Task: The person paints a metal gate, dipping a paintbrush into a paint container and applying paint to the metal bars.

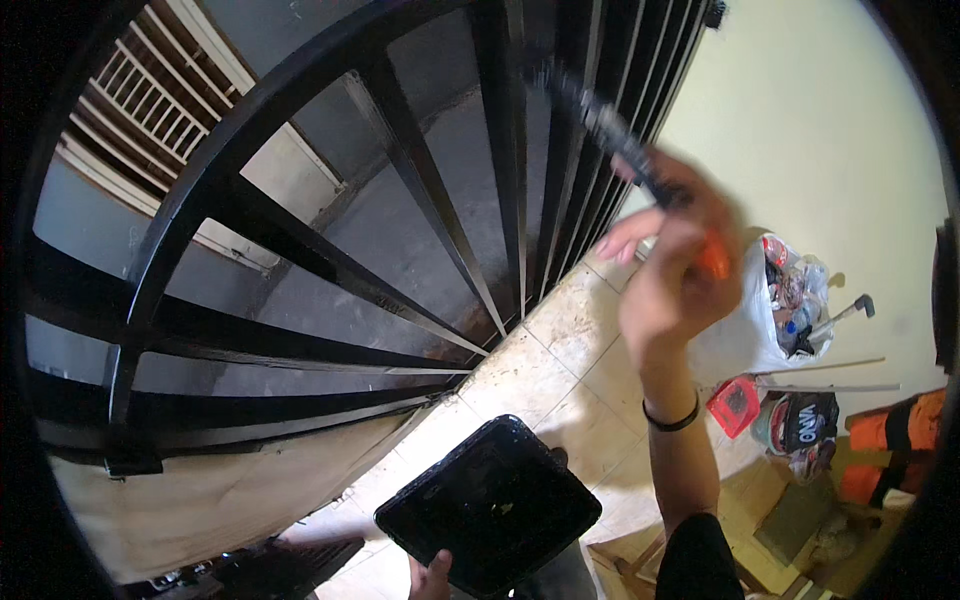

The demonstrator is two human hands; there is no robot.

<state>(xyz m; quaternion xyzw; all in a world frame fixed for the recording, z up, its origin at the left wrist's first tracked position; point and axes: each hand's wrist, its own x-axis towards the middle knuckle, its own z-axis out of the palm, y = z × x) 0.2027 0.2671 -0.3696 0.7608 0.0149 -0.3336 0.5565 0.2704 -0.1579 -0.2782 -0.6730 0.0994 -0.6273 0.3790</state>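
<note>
My right hand [675, 270] is raised in front of a black metal railing [225, 135], closed around a paintbrush [600, 116]. Motion blurs the hand and brush; part of the orange handle shows at the fist. The dark brush head points up and left towards the upright bars, and I cannot tell whether it touches them. Low in the view, my left hand [431, 576] grips the near edge of a shallow black tray [442, 466], thumb on top. The tray's inside looks dark and glossy; most of the left hand is hidden beneath it.
A white sack of rubbish [735, 322] stands by the pale wall [810, 150]. Close to it are a red dustpan [735, 405], a black bag bearing writing [814, 420] and orange items [892, 427]. Beige floor tiles [570, 382] run along the railing's foot; wooden pieces [622, 555] lie lower right.
</note>
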